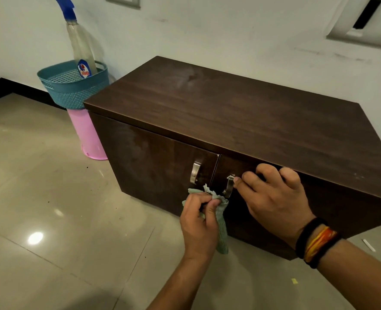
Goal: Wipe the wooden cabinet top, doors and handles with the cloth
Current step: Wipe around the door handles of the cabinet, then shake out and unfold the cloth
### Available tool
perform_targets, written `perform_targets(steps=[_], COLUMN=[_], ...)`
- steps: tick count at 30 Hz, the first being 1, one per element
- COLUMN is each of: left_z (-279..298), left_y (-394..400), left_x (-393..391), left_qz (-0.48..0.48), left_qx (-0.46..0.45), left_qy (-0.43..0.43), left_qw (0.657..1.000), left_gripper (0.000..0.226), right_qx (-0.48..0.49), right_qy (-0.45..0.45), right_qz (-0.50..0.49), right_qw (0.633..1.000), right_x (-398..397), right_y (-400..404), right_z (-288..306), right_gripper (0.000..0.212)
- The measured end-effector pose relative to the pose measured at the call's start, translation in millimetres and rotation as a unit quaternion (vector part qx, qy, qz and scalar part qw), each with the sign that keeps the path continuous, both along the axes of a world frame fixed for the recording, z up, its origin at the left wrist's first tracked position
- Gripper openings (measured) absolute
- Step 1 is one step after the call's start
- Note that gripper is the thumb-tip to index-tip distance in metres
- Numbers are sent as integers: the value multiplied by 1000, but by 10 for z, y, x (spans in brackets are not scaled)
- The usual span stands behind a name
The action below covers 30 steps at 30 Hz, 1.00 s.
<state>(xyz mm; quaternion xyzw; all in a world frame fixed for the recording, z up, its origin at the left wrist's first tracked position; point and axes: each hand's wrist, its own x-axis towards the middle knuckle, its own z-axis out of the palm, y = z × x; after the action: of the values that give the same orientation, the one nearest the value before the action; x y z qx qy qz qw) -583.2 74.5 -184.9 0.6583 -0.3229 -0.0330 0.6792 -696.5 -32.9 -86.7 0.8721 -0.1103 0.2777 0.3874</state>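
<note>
A dark brown wooden cabinet (218,113) stands against the wall, its two doors closed. Each door has a metal handle: the left handle (195,172) is free. My left hand (199,222) grips a pale green cloth (221,222) bunched just below the right handle (228,186), the cloth's top touching the handle's lower end. My right hand (272,198) lies against the right door with fingers curled, its thumb tip touching the top of the right handle. Faint dusty smears show on the cabinet top and the left door (153,159).
A teal basket (73,90) holding a spray bottle (82,45) with a blue trigger sits on an upturned pink bucket (88,135) at the cabinet's left end. Glossy beige floor tiles (50,209) spread to the left and front. The white wall runs behind.
</note>
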Motion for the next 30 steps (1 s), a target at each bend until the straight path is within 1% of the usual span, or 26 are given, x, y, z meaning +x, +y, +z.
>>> perform_targets(steps=[3, 5, 7, 9, 12, 15, 17, 18, 20, 21, 22, 23, 25, 26, 27, 29, 30], left_z=[193, 318, 453, 617, 918, 1340, 1698, 1883, 2201, 2338, 2471, 2583, 2737, 2837, 2954, 3187, 3317], left_y=[12, 3, 6, 27, 43, 21, 2, -23, -102, -113, -126, -150, -211, -231, -270, -366, -433], left_x=[-8, 41, 79, 93, 149, 247, 301, 333, 410, 447, 495, 541, 610, 618, 622, 653, 686], left_qz=[0, 3, 1, -20, -70, -151, -214, -251, -324, -358, -384, -401, -432, -447, -461, -480, -484], left_qx=[-31, -45, -53, -68, -104, -129, -133, -121, -76, -59, -45, -34, -11, 7, 25, 76, 109], left_qy=[1, 15, 19, 25, 42, 58, 80, 91, 102, 95, 74, 49, 22, 11, -2, -50, -91], left_qw=[1000, 999, 998, 997, 991, 978, 964, 956, 938, 927, 919, 914, 902, 895, 887, 872, 864], left_gripper=[6, 6, 8, 9, 13, 22, 29, 34, 45, 44, 40, 39, 50, 56, 61, 74, 84], right_qx=[37, 68, 109, 176, 297, 421, 501, 541, 617, 642, 650, 645, 633, 632, 638, 664, 680], right_qy=[14, 15, 9, 1, -40, -103, -165, -201, -260, -284, -305, -318, -332, -339, -348, -372, -397], right_qz=[-9, -8, -3, 2, 13, 14, 33, 45, 71, 76, 79, 76, 76, 76, 80, 89, 97], right_qw=[999, 998, 994, 984, 954, 901, 849, 815, 739, 708, 691, 690, 696, 693, 683, 642, 610], right_x=[7, 12, 35, 88, 181, 257, 301, 329, 363, 361, 351, 336, 323, 321, 320, 347, 356], right_y=[53, 102, 156, 228, 330, 362, 341, 291, 170, 122, 78, 40, -26, -54, -78, -123, -183], right_z=[35, 81, 134, 196, 340, 573, 781, 900, 1147, 1273, 1409, 1543, 1744, 1832, 1912, 2029, 2072], right_gripper=[14, 14, 24, 36, 47, 59, 61, 55, 36, 31, 32, 34, 38, 39, 40, 32, 27])
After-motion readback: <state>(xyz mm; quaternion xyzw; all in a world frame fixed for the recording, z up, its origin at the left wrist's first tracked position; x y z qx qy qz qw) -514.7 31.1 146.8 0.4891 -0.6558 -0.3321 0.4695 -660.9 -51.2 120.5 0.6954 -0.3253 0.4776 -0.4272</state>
